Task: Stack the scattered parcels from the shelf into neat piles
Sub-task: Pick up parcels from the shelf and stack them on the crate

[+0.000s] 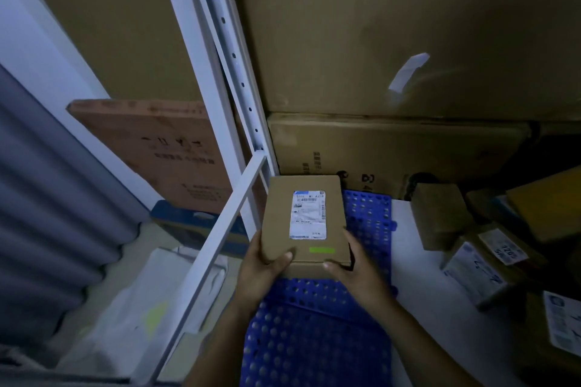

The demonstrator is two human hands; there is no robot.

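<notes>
Parcel (278,217) sat in my grip, left hand (261,273) and right hand (355,273) clasping its near corners over the blue perforated mat (314,339). Loose parcels (440,217) lay right of that mat.

A flat brown parcel (305,217) sat in the middle of the scene with its long side running from near to far. A white shipping label lay face up on its top, and a small green strip was stuck by its near edge. The left hand (264,270) and right hand (352,264) gripped its near corners, thumbs on top. To the right, well apart, a plain brown box (440,217) stood upright. Nearer and further right, several labelled parcels (474,270) lay tilted against each other in a loose heap, with a yellow parcel (553,207) behind them.
</notes>
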